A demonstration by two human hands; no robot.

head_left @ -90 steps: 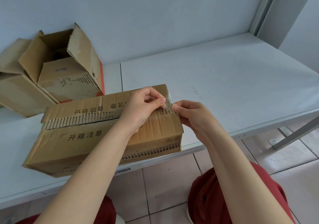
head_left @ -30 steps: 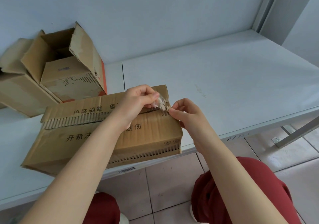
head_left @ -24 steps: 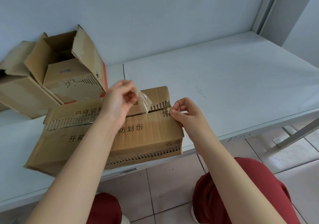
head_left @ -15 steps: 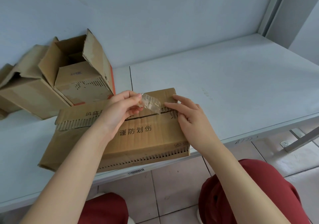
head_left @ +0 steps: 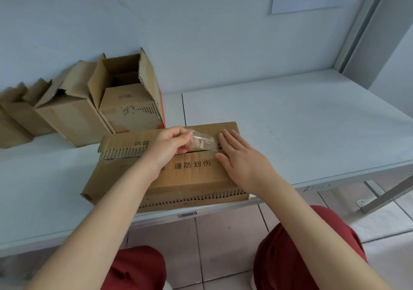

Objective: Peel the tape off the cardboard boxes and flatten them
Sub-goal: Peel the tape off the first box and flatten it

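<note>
left hand [head_left: 172, 146] pinches clear tape [head_left: 204, 143] | right hand [head_left: 242, 162] flat on box [head_left: 192, 175] | white table [head_left: 290, 128]

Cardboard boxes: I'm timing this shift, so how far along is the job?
Done: no box is flat yet; the opened boxes at the back stand upright. In hand: the left hand pinches clear tape partly lifted off the near box, the right hand pressing it down. Left: finish peeling, flatten all.

A matt brown corrugated cardboard box [head_left: 192, 173] bore glossy, crinkled clear plastic tape [head_left: 204, 143] on a smooth matt white table [head_left: 290, 122].
</note>
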